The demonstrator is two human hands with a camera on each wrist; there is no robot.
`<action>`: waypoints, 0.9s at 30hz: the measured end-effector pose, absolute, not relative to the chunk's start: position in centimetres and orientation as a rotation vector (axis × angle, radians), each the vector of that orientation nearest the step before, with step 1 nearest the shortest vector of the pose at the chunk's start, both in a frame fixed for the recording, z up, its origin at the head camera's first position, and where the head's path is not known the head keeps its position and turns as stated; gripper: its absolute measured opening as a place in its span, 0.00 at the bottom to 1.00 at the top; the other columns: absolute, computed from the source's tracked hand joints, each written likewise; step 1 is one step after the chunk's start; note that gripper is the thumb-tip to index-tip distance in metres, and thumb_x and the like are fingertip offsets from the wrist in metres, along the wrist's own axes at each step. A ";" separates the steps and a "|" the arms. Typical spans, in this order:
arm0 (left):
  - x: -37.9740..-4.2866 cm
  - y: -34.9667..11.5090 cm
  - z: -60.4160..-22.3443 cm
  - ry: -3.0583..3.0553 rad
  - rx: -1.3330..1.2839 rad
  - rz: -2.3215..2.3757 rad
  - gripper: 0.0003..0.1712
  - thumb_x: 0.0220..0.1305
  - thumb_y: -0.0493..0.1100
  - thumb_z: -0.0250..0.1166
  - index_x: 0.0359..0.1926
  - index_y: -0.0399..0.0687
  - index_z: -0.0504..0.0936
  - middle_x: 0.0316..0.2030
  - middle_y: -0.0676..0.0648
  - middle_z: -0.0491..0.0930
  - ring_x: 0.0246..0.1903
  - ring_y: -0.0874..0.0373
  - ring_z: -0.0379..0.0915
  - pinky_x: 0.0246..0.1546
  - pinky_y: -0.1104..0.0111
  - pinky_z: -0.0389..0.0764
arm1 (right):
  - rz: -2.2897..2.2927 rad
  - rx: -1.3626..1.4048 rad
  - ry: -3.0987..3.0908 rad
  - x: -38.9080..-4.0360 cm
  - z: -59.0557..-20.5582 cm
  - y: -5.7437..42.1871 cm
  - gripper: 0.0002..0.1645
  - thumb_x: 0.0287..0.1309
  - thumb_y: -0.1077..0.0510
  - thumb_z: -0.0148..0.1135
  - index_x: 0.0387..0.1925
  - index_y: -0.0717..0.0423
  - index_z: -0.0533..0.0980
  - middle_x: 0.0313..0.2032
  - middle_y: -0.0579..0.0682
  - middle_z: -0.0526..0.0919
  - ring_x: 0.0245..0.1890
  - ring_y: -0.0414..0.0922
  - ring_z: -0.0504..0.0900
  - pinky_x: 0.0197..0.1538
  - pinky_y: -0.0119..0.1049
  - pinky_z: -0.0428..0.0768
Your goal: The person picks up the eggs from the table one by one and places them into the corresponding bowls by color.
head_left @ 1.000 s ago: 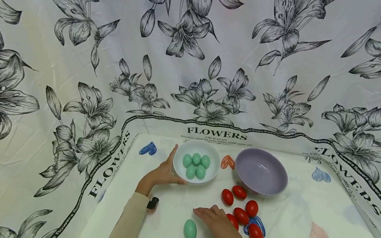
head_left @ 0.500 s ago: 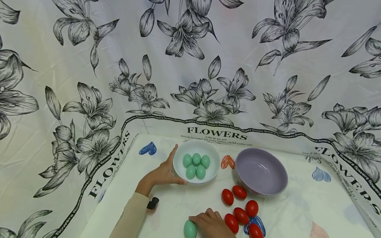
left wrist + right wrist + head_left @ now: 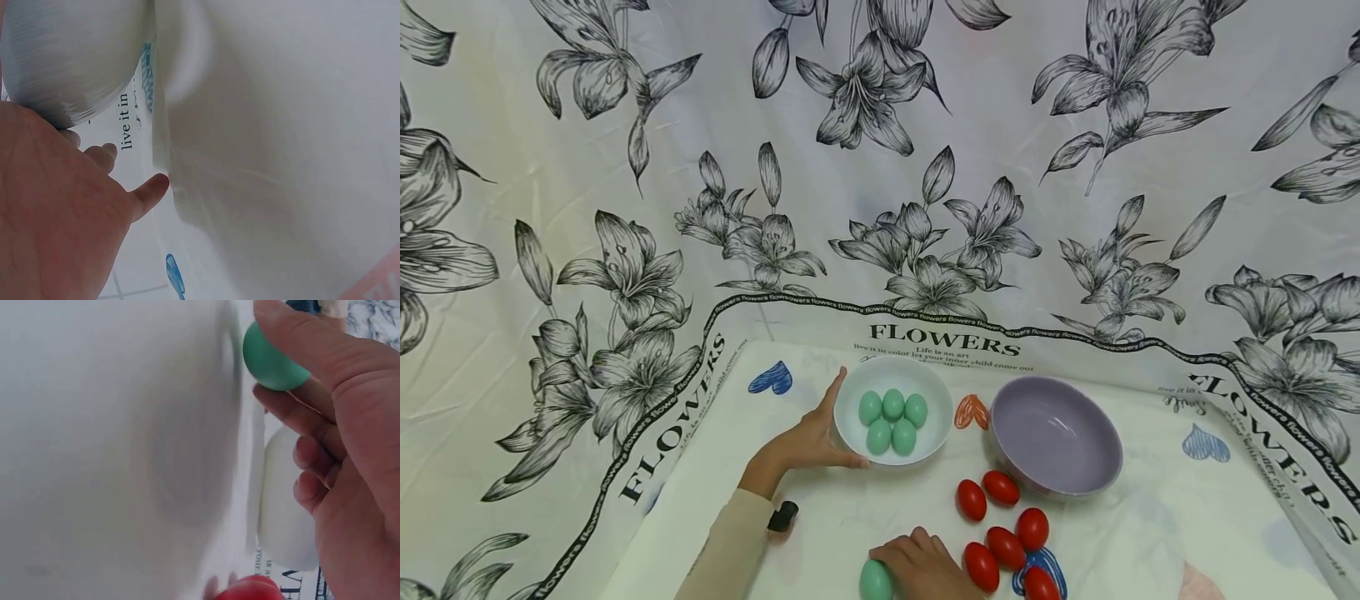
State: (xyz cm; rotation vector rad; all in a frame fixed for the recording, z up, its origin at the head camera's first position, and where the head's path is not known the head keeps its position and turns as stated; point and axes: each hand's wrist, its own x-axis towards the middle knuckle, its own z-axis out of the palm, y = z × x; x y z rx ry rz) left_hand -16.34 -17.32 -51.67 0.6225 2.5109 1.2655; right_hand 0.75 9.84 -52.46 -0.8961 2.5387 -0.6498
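Several green eggs (image 3: pixel 892 404) lie in a white bowl (image 3: pixel 937 433). My left hand (image 3: pixel 808 439) holds this bowl at its left side, thumb along the near side and fingers along the left. The left wrist view shows the little finger sticking out straight below the bowl (image 3: pixel 75 56). At the bottom of the head view, my right hand (image 3: pixel 925 567) pinches another green egg (image 3: pixel 876 580). In the right wrist view, the thumb lies over that egg (image 3: pixel 269 362) with fingertips on its other side; the remaining fingers are loosely bent.
Several red eggs (image 3: pixel 1005 547) lie to the right of my right hand. Behind them stands a purple bowl (image 3: pixel 1060 437). A small black object (image 3: pixel 783 516) sits beside the left sleeve (image 3: pixel 730 542). A flower-printed curtain (image 3: pixel 880 167) hangs behind the white cloth (image 3: pixel 820 517).
My right hand has moved left and down to the loose green egg and now pinches it. My left hand has stayed at the white bowl.
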 end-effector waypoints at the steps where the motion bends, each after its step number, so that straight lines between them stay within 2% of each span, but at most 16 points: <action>1: -16.3 -17.3 -51.7 2.509 0.618 1.268 0.90 0.41 0.67 0.87 0.84 0.71 0.24 0.84 0.44 0.48 0.81 0.38 0.49 0.74 0.32 0.58 | -0.665 -0.863 2.538 0.7 -52.3 9.9 0.53 0.43 0.26 0.78 0.71 0.31 0.70 0.61 0.30 0.76 0.48 0.31 0.68 0.59 0.34 0.81; 4: -16.3 -17.4 -51.7 2.508 0.612 1.269 0.89 0.41 0.67 0.87 0.84 0.74 0.24 0.84 0.44 0.47 0.81 0.38 0.49 0.73 0.32 0.58 | -0.738 -0.710 2.536 0.5 -51.3 10.2 0.50 0.44 0.28 0.80 0.69 0.27 0.71 0.59 0.28 0.76 0.48 0.32 0.69 0.56 0.33 0.83; 8: -16.3 -17.4 -51.7 2.507 0.619 1.277 0.89 0.42 0.67 0.87 0.84 0.74 0.24 0.84 0.44 0.47 0.80 0.37 0.49 0.73 0.32 0.58 | -0.842 -0.577 2.576 0.0 -49.6 11.2 0.43 0.52 0.29 0.77 0.68 0.28 0.73 0.57 0.31 0.77 0.51 0.37 0.71 0.53 0.36 0.87; 13: -16.4 -17.4 -51.9 2.505 0.631 1.282 0.89 0.42 0.67 0.87 0.84 0.71 0.24 0.84 0.43 0.48 0.80 0.37 0.50 0.73 0.31 0.58 | -0.880 -0.600 2.729 -0.8 -47.5 13.0 0.40 0.57 0.27 0.72 0.69 0.28 0.73 0.58 0.32 0.77 0.55 0.40 0.70 0.56 0.40 0.86; 17: -16.4 -17.6 -52.0 2.507 0.633 1.279 0.89 0.42 0.67 0.87 0.83 0.77 0.22 0.84 0.43 0.48 0.80 0.37 0.49 0.73 0.32 0.58 | -0.861 -0.641 2.951 -1.8 -46.4 14.2 0.41 0.55 0.26 0.73 0.67 0.29 0.74 0.57 0.27 0.78 0.53 0.35 0.69 0.57 0.38 0.83; 22: -16.4 -17.6 -52.1 2.505 0.654 1.281 0.89 0.42 0.67 0.87 0.82 0.78 0.22 0.84 0.44 0.47 0.81 0.38 0.49 0.74 0.33 0.58 | -0.907 -0.647 3.144 -3.3 -44.7 15.5 0.42 0.51 0.36 0.82 0.66 0.36 0.76 0.57 0.27 0.80 0.55 0.33 0.70 0.60 0.41 0.81; 25: -16.5 -17.5 -52.2 2.502 0.653 1.286 0.90 0.41 0.68 0.87 0.83 0.77 0.22 0.84 0.45 0.47 0.81 0.39 0.49 0.74 0.34 0.58 | -0.907 -0.691 3.202 -4.2 -43.6 16.2 0.42 0.51 0.39 0.84 0.66 0.40 0.77 0.56 0.30 0.81 0.55 0.36 0.71 0.58 0.41 0.81; 27: -16.5 -17.5 -52.2 2.500 0.654 1.295 0.90 0.42 0.67 0.87 0.83 0.76 0.22 0.84 0.45 0.47 0.81 0.39 0.48 0.74 0.34 0.58 | -0.909 -0.709 3.229 -4.7 -42.8 16.6 0.42 0.51 0.40 0.84 0.66 0.40 0.77 0.55 0.31 0.81 0.52 0.37 0.71 0.53 0.40 0.82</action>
